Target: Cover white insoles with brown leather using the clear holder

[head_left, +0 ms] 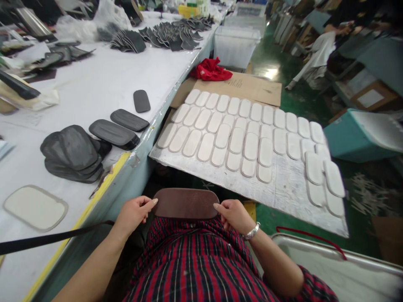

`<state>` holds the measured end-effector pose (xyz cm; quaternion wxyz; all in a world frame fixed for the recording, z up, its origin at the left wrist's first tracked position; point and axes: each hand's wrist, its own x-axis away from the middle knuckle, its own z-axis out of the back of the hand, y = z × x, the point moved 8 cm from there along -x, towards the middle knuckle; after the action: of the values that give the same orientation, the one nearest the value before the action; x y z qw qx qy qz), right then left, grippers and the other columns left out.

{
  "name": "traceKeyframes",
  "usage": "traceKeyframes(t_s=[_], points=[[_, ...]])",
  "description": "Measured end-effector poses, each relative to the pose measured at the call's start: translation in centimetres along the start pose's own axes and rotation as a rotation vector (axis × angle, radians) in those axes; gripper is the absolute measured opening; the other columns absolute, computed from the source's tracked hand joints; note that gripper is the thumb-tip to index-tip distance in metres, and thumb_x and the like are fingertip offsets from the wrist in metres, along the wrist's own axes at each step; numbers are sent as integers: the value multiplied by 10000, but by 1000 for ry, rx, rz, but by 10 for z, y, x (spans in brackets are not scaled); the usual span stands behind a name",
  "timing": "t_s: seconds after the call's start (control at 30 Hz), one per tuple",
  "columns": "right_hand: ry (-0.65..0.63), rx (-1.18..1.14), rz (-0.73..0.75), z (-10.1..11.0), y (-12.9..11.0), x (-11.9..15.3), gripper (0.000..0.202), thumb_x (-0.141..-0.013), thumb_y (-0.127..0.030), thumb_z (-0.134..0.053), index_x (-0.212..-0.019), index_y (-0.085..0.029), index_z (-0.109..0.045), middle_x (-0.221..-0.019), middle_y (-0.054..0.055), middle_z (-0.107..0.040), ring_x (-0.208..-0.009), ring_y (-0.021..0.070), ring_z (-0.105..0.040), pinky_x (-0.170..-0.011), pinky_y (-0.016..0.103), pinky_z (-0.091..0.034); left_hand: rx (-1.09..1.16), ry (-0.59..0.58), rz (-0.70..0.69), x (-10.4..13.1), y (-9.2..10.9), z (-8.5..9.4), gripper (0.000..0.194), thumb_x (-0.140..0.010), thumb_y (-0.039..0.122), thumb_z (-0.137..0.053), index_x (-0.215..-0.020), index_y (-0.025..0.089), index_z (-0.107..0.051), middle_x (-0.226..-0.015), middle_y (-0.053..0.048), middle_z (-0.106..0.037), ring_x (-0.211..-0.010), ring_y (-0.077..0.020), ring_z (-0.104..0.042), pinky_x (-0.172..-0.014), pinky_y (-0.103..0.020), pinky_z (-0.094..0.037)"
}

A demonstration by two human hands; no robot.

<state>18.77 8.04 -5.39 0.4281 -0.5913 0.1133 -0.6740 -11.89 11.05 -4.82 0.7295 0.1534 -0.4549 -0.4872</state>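
A brown oval leather piece [187, 203] with rounded ends is held level in front of my body. My left hand [136, 213] pinches its left end between thumb and fingers. At the other end, my right hand [233, 214] grips it the same way. Beyond it lies a board [226, 178] covered with rows of white oval pieces [206, 147], some overlapping. On the table to the left are a pile of dark oval pieces [71, 151], a smaller dark stack [111, 132] and a single pale oval piece [35, 207].
A white-topped table [94, 79] runs along my left, with curved dark pieces [170, 35] at its far end. Red cloth [212, 69] rests on cardboard [248, 88]. A teal bin [359, 134] stands right, and a metal-rimmed tray [315, 251] lies near my right arm.
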Motion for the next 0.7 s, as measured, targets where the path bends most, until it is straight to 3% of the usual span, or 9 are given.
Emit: traceKeyframes(t_s=[0.1,0.23,0.33,0.43,0.5,0.6,0.7], points=[[28,147,67,4,-8,1,372,-797,-475,-420,-559,-189,-429,-439,-34,-504,-342,99,-515,-331,184,-344,29,-3,-14,3,5,-1,385,-699,546,-526,-648,164,-529,-420,54,-447,-367,-96,-425,-391,-190,-328],[204,623,261,22,-31,7,376,-775,-495,-471,-548,-194,-464,-477,-7,-521,-443,132,-520,-448,242,-361,-52,39,-44,5,10,4,380,-704,544,-511,-632,171,-531,-420,55,-443,-363,-101,-426,-389,-200,-315],[406,828,439,26,-54,15,315,-771,-476,-506,-846,-174,-556,-726,54,-615,-657,198,-575,-592,302,-427,-107,91,-92,7,10,11,392,-703,549,-518,-598,172,-530,-457,41,-469,-415,-108,-448,-424,-212,-328],[458,927,750,-3,-80,23,542,-798,-464,-487,-1212,-122,-417,-1168,154,-519,-1055,265,-489,-882,391,-382,-12,150,-142,12,0,13,375,-747,532,-485,-702,169,-569,-607,2,-567,-583,-145,-541,-547,-237,-410],[369,1023,928,-36,-89,25,681,-779,-513,-489,-1307,-116,-324,-1343,163,-358,-1226,294,-320,-997,437,-268,143,180,-183,17,-9,8,389,-776,494,-472,-959,163,-563,-885,-58,-622,-821,-188,-579,-700,-272,-449],[227,1132,1054,-76,-91,21,792,-745,-574,-492,-1342,-100,-277,-1410,162,-243,-1294,313,-178,-1040,475,-174,325,118,-281,25,-15,-14,673,-743,446,-554,-1296,146,-315,-1283,-130,-435,-1161,-241,-424,-926,-336,-379],[190,1168,1088,-95,-92,15,819,-733,-554,-522,-1347,-76,-267,-1419,175,-209,-1302,323,-144,-1045,487,-151,432,22,-367,32,-10,-38,876,-694,413,-629,-1370,146,-140,-1362,-125,-341,-1239,-253,-330,-1031,-376,-272]])
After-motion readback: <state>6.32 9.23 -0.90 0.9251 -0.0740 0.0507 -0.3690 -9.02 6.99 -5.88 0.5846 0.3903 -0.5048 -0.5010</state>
